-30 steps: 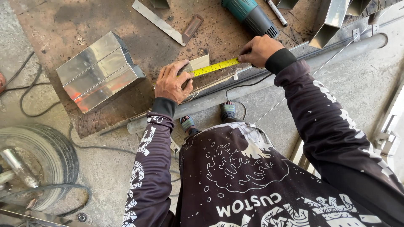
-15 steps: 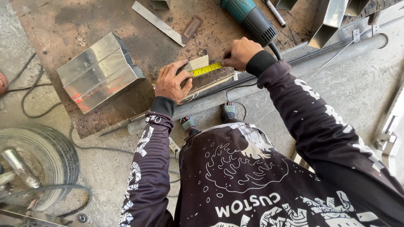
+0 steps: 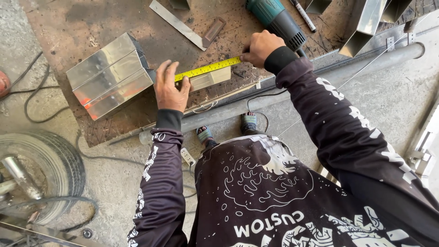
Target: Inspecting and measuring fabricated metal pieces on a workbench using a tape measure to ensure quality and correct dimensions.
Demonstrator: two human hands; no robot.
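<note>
A yellow measuring tape point(image 3: 208, 69) lies stretched over a short shiny metal piece point(image 3: 211, 78) on a rusty worktable point(image 3: 82, 25). My left hand point(image 3: 170, 87) presses down on the tape's left end and on the metal piece. My right hand point(image 3: 259, 47) pinches the tape's right end, close to a teal power tool point(image 3: 275, 19). Both arms wear dark patterned sleeves.
Three shiny square metal tubes point(image 3: 107, 75) lie side by side left of my left hand. A flat metal strip point(image 3: 176, 24), a small brown bar point(image 3: 213, 30) and a marker point(image 3: 303, 14) lie farther back. More tubes point(image 3: 363, 25) stand at the back right. A tyre point(image 3: 43, 176) and cables point(image 3: 32, 105) lie on the floor.
My right hand has moved left along the tape, so the shown length is shorter. My left hand has stayed on the metal piece. The view has shifted slightly.
</note>
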